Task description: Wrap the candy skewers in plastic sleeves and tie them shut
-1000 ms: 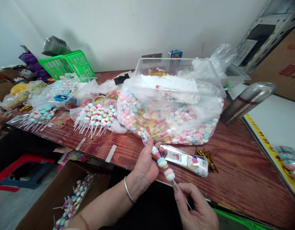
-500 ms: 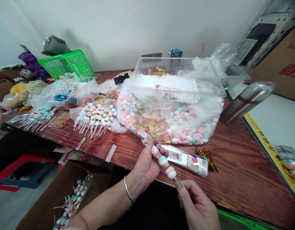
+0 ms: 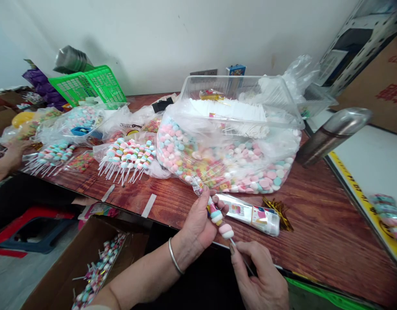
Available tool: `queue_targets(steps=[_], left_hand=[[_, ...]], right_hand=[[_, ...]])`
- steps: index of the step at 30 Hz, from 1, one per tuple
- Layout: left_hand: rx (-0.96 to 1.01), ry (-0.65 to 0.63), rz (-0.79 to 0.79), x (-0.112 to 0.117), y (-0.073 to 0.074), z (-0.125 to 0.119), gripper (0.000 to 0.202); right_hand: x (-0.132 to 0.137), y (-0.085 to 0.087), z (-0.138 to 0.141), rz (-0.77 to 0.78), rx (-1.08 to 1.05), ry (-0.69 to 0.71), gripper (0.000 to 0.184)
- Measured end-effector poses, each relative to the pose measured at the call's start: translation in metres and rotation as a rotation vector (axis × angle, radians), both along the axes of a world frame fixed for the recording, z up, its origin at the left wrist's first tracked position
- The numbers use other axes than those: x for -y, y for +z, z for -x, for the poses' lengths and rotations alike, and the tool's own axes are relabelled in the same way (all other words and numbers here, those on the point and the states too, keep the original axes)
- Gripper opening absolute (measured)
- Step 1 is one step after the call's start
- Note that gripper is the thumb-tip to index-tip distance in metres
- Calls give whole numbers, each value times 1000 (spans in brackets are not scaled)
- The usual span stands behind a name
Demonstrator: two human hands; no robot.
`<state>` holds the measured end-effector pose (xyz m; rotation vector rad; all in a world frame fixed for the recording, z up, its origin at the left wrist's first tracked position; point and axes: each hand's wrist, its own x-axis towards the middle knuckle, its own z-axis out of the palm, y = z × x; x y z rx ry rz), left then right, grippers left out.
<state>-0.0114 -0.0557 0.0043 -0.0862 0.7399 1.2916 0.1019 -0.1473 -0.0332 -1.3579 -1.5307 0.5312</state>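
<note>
My left hand (image 3: 198, 221) is closed around a narrow clear wrapper bag (image 3: 197, 184) with a candy skewer (image 3: 220, 220) partly inside it. The skewer carries pastel pink, blue and white candies. My right hand (image 3: 259, 275) pinches the skewer's white stick just below the last candy. Both hands hover at the near edge of the wooden table (image 3: 314, 232). A stack of printed wrapper bags (image 3: 252, 214) lies just beyond my fingers, beside gold twist ties (image 3: 277, 209).
A big clear bag of loose pastel candies (image 3: 227, 159) sits behind, against a clear bin (image 3: 237, 94). Finished skewers (image 3: 129, 157) lie at left. A cardboard box (image 3: 88, 267) with wrapped skewers stands below. Another person's hand (image 3: 7, 157) is at far left. A steel flask (image 3: 330, 135) lies at right.
The skewer has slid further up into the wrapper bag held by my left hand; my right hand followed, pushing the stick. The other person's hand at far left moved onto the table.
</note>
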Motion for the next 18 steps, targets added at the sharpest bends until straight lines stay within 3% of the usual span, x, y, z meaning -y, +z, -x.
queue_targets(steps=[3,6,9,12,18], left_hand=[[3,-15,-2,1,0,-2,24],[9,-24,3,2,-1,-1,25],[20,-48,-16,3,-2,0,30],[-14,-55,-21,4,-4,1,30],[-65,-59,0,3,-1,0,29]], right_hand=[[0,-1,0,273,-156,-12,21],[-2,-7,1,561,-475,82,38],[-6,-12,1,669,-708,163,40],[-7,-11,0,589,-581,150,35],[-4,-8,-3,131,-22,-8,17]])
